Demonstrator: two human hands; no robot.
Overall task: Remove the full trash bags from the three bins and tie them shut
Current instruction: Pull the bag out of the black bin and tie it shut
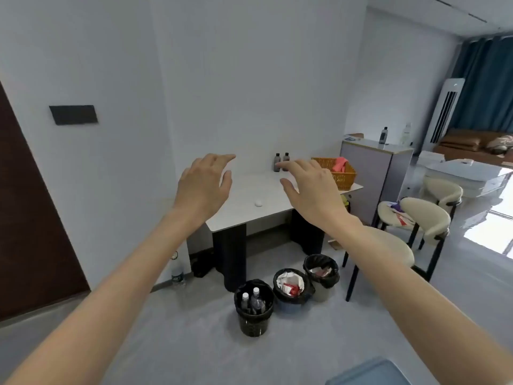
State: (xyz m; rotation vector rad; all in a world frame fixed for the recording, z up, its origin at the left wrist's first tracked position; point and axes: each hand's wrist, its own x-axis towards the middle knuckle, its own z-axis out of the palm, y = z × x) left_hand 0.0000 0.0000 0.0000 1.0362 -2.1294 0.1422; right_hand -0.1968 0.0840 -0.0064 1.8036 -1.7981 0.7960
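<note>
- Both your arms reach straight forward at chest height, forearms bare, converging toward 12 o'clock.
- Your left hand hangs palm down in the air, fingers spread and slightly bent, thumb pointing toward 3 o'clock. It is released and holds nothing.
- Your right hand mirrors it, palm down, fingers loose and pointing to 11 o'clock. It too is released and touches nothing.
- Both hands hover in front of the white desk, well above the floor.
- The three bins stand on the floor at 6 o'clock from your hands, in a tight row running from 7 o'clock to 1 o'clock, beside the desk's dark leg.
- The near bin is black and holds two capped bottles.
- The middle bin touches it and holds white paper and red wrappers.
- The far bin holds crumpled scraps.
- Black bags line all three bins, tops folded over the rims, open and untied.
- On the desk, a small white ball lies between your hands, and an orange basket sits at 3 o'clock.
- A chair stands at 3 o'clock of the bins.
</note>
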